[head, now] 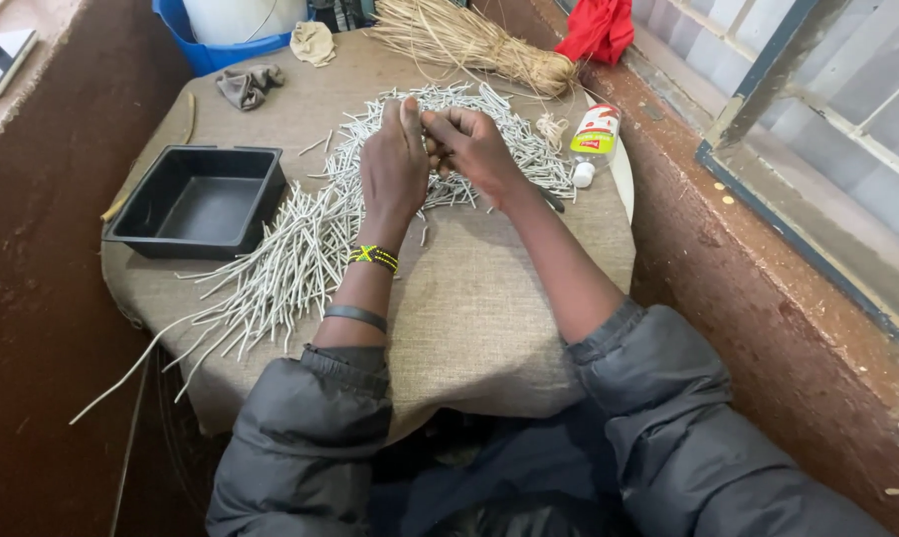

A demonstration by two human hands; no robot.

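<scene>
Sticks (300, 249), thin and pale, cover your burlap-draped table (469, 298); your left hand (395, 159) and right hand (474, 149) pinch together over them, contents hidden.

Soft, even daylight comes from the window (827, 149) on the right, bright on the cloth-covered counter (469, 298). Shadows are faint. The left wall (32, 298) sits dimmer. Focus is sharp, with slight wide-angle bending at the edges.
</scene>
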